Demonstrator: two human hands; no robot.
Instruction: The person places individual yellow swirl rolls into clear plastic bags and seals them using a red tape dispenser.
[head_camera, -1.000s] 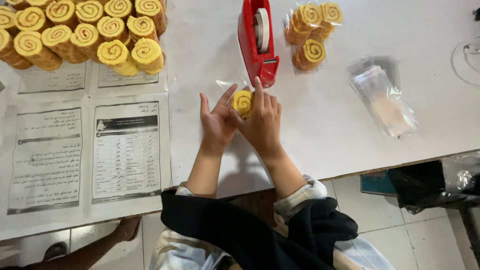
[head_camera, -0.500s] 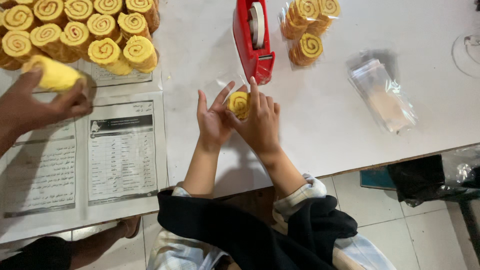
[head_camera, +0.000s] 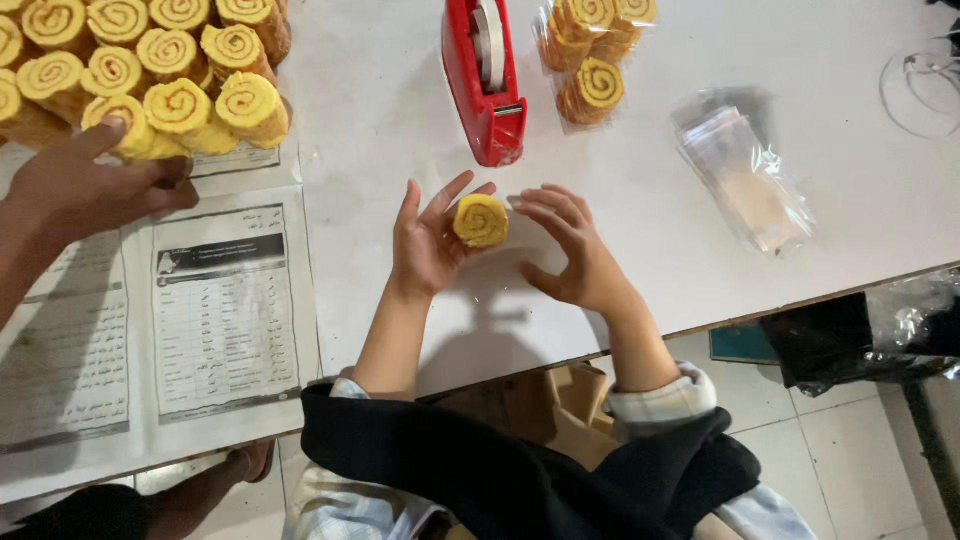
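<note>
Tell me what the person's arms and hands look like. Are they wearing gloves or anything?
No gloves: the left hand and the right hand are both bare, and no rings, watch or bracelets show. The forearms are uncovered too, because the sleeves are pushed up near the elbows. The sleeves are light-coloured with a faint check pattern. A black cloth lies across the lap below them.
</note>
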